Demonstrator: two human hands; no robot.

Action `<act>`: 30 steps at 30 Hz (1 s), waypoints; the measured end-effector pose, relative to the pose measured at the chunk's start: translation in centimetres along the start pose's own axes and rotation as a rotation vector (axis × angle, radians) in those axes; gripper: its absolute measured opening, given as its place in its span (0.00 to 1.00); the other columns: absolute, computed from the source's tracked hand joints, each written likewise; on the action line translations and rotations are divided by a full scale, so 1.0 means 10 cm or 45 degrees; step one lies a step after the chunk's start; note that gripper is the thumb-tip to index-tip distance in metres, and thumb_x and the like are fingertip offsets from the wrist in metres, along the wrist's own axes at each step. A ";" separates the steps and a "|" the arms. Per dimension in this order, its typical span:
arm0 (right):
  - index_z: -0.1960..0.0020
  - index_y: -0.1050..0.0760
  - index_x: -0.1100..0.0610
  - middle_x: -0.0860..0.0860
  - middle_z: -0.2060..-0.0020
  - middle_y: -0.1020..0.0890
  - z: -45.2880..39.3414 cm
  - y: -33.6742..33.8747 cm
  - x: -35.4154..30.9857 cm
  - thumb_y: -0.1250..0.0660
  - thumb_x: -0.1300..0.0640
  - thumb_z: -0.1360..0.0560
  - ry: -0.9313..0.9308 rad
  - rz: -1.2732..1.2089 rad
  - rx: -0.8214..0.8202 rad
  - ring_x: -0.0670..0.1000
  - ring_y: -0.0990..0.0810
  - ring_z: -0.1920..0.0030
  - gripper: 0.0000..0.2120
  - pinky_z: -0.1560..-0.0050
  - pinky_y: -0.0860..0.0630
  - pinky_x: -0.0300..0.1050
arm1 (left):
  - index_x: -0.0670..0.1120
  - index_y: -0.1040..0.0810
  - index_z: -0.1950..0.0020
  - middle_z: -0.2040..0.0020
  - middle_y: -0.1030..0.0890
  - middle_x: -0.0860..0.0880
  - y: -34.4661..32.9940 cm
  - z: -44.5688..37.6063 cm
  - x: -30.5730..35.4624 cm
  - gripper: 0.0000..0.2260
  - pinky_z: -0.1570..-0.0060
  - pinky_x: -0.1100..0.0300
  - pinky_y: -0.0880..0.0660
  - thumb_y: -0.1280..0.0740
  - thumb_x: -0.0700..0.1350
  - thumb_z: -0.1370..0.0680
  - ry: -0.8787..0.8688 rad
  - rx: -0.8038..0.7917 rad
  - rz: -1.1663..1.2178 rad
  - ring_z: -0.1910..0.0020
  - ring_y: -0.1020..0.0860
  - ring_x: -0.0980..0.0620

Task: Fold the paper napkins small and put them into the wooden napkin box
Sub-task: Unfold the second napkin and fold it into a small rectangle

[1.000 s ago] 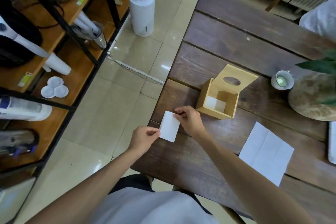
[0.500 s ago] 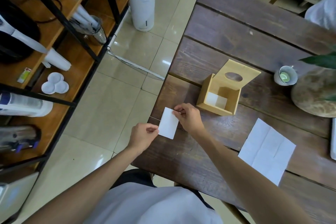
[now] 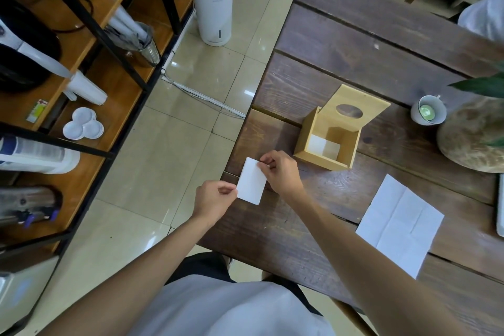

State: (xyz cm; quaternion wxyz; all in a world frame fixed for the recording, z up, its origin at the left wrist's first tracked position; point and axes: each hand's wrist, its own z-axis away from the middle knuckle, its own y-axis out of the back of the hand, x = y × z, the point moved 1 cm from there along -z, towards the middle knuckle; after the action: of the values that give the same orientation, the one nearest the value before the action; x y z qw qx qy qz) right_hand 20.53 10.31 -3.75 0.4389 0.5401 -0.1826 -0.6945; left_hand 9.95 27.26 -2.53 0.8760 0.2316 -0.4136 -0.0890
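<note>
A small folded white napkin is held at the table's left edge. My left hand pinches its lower left corner and my right hand pinches its upper right corner. Just to the right of my right hand stands the wooden napkin box, its lid with an oval hole tipped up and back. A folded white napkin lies inside the box. An unfolded creased napkin lies flat on the table at the right.
The dark plank table ends at its left edge beside my hands. A small cup with a green candle and a round stone-like plant pot stand at the right. Shelving and a white tower appliance stand on the floor to the left.
The hands and the folded napkin have hardly moved on the table; my right fingers have shifted a little along the napkin's top corner. The view has tilted slightly.
</note>
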 end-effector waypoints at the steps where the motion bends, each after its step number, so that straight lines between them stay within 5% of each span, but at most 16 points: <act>1: 0.46 0.19 0.55 0.48 0.52 0.21 0.00 0.00 0.00 0.30 0.55 0.21 -0.001 0.002 0.004 0.44 0.23 0.58 0.06 0.61 0.29 0.29 | 0.46 0.12 0.50 0.54 0.13 0.52 0.00 0.01 0.00 0.06 0.58 0.75 0.27 0.25 0.43 0.26 -0.005 0.000 -0.002 0.57 0.17 0.59; 18: 0.40 0.24 0.55 0.49 0.46 0.23 0.11 -0.03 -0.03 0.30 0.49 0.21 -0.145 -0.097 0.136 0.45 0.22 0.55 0.14 0.56 0.26 0.31 | 0.45 0.14 0.52 0.57 0.13 0.50 -0.07 0.03 -0.02 0.05 0.54 0.65 0.21 0.25 0.43 0.26 -0.079 0.040 -0.061 0.58 0.16 0.56; 26: 0.34 0.28 0.55 0.52 0.40 0.26 0.75 -0.22 0.03 0.30 0.56 0.22 -0.259 -0.225 0.159 0.44 0.22 0.56 0.17 0.49 0.20 0.41 | 0.47 0.17 0.41 0.54 0.17 0.51 -0.08 0.04 -0.08 0.14 0.57 0.59 0.21 0.24 0.45 0.26 -0.301 0.072 -0.236 0.66 0.20 0.57; 30: 0.28 0.30 0.54 0.51 0.34 0.29 0.89 -0.36 0.00 0.33 0.55 0.20 -0.287 -0.225 0.120 0.43 0.23 0.52 0.21 0.46 0.24 0.36 | 0.49 0.17 0.39 0.55 0.17 0.51 -0.10 0.00 -0.07 0.14 0.57 0.60 0.23 0.26 0.44 0.25 -0.377 0.049 -0.333 0.66 0.21 0.56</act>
State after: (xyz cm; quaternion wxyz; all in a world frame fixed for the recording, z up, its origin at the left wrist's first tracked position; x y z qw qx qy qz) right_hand 10.99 10.35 -3.26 0.3271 0.4927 -0.2149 -0.7772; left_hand 9.53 26.66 -3.49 0.7821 0.2844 -0.5058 -0.2272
